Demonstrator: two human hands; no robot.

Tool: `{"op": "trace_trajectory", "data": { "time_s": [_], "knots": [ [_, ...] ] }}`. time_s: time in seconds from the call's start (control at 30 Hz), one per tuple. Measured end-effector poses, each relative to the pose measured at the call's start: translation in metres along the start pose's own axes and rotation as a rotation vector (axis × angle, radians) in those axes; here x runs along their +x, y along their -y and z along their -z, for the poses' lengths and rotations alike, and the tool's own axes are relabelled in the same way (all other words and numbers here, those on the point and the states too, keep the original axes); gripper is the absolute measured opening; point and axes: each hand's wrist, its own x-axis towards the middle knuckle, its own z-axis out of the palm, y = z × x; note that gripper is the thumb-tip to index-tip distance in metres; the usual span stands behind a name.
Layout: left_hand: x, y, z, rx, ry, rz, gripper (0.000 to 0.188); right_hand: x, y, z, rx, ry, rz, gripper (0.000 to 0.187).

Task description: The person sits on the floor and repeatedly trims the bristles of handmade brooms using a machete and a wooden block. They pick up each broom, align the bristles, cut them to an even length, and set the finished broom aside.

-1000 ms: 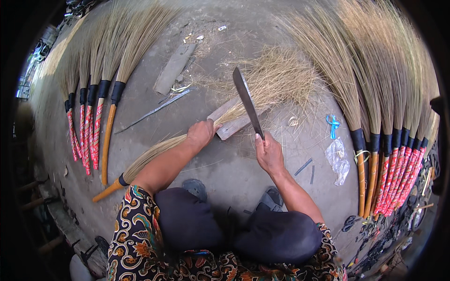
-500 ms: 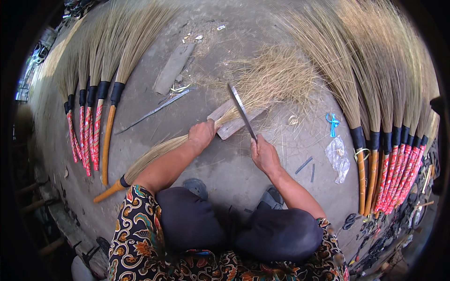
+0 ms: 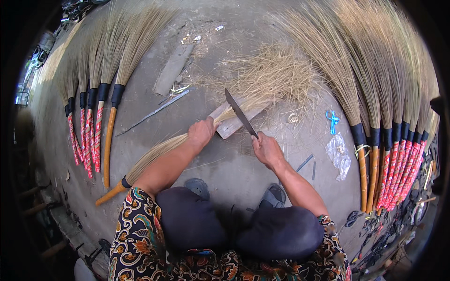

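My left hand (image 3: 201,131) is closed around the straw bristles of a broom (image 3: 154,156). The broom slants up from its orange-brown handle, with a black band, at the lower left. Its bristle ends lie over a wooden block (image 3: 241,122) on the ground. In my right hand (image 3: 268,151) is the handle of a long-bladed knife (image 3: 240,111). The blade slants up and left across the bristles over the block; whether its edge touches them I cannot tell. Beyond the block spreads a heap of loose cut straw (image 3: 279,70).
Finished brooms (image 3: 117,93) lie in a row at left, and more brooms (image 3: 358,133) at right. A flat board (image 3: 173,69) and a thin dark strip (image 3: 154,112) rest beyond my left hand. Clear plastic (image 3: 338,157) and blue ribbon (image 3: 333,122) lie near the right brooms.
The knife blade has turned, showing its dark flat side instead of a bright narrow face, and its tip sits slightly lower and left. My left hand still grips the bristles in nearly the same place.
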Motion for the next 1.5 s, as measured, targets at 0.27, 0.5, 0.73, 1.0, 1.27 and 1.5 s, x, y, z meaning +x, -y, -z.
{"op": "trace_trajectory", "data": {
  "time_s": [0.27,0.5,0.73,1.0,1.27,1.5],
  "knots": [
    [0.015,-0.002,0.003,-0.007,-0.041,0.006,0.052,-0.008,0.009,-0.011,0.040,-0.091,0.038,0.028],
    [0.017,0.000,-0.001,0.007,-0.043,0.010,0.047,-0.008,0.015,-0.009,0.091,-0.147,0.023,0.027],
    [0.012,-0.003,-0.002,0.021,-0.093,0.022,0.048,-0.015,0.017,-0.011,0.003,-0.041,0.000,0.028],
    [0.014,-0.002,-0.001,0.035,-0.068,0.014,0.051,-0.017,0.014,-0.014,0.008,-0.008,-0.014,0.029],
    [0.016,-0.001,-0.001,-0.012,-0.069,0.016,0.048,-0.018,0.010,-0.017,0.087,-0.152,0.043,0.031],
    [0.017,-0.001,-0.002,0.024,-0.071,0.009,0.049,-0.009,0.006,-0.015,0.105,-0.197,0.067,0.029]
  ]
}}
